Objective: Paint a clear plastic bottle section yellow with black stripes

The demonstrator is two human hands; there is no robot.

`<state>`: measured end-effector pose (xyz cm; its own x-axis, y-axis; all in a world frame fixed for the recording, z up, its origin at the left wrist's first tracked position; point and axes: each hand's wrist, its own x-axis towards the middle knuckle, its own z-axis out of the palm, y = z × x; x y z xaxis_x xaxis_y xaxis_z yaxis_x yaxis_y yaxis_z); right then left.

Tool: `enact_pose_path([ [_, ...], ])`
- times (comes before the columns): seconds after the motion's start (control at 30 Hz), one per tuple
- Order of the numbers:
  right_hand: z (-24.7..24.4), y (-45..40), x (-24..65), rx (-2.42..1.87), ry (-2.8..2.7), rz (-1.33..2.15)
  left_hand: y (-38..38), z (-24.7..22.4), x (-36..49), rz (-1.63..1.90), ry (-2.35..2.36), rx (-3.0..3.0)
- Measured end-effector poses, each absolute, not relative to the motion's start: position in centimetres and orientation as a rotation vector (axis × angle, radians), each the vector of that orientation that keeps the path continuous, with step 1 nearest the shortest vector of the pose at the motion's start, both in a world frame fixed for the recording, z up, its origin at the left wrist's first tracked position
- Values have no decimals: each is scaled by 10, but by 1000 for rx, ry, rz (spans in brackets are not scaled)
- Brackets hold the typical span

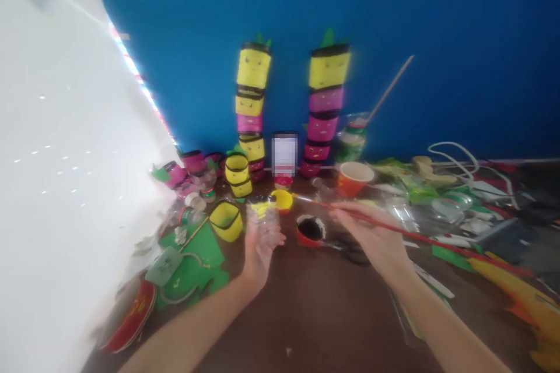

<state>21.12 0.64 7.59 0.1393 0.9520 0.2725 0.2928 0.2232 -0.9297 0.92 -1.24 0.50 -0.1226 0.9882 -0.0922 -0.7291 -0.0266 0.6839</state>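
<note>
My left hand [259,253] is closed around a clear plastic cup [265,222] with a black rim and yellow paint near its top. In my right hand [371,233] is a long red paintbrush [420,236], its tip pointing left over a small container of yellow paint [284,203]. Just right of the plastic cup stands a red paper cup with dark paint [310,231] inside. A yellow-painted cup [226,221] sits left of my left hand. Scissors [350,252] lie below my right hand, partly blurred.
Two stacks of yellow and pink faced cups, the left stack [252,70] and right stack [329,70], stand against the blue wall. Left are green sheets [214,250], a glue gun [165,265] and a red bowl [135,315]. An orange-red paper cup [355,179] and plastic scraps lie right.
</note>
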Motion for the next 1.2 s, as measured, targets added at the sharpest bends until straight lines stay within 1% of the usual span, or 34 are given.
enact_pose_path([
  [0.1, 90, 25, 194, -1332, -1634, 578, -13, 7, 11, 1594, 744, 511],
  [0.2, 93, 44, 177, -1335, -1958, 388, -14, 11, 12, 1622, 748, 524],
  [0.47, 89, 60, 155, -1301, -2127, 411, -11, 9, 14, 1620, 836, 527],
  [0.6, 93, 57, 154, -1291, -2147, 459, -10, 10, 13, 1625, 766, 522],
  [0.87, 94, 44, 166, -1367, -1961, 464, -8, 11, 12, 1619, 769, 554],
  [0.93, 94, 40, 173, -1398, -1832, 537, -10, 12, 12, 1606, 796, 579],
  [1.1, 88, 23, 195, -1360, -1451, 851, -15, 13, 12, 1555, 826, 598],
  [1.2, 75, 12, 211, -1306, -1241, 904, -16, 13, 11, 1531, 796, 607],
])
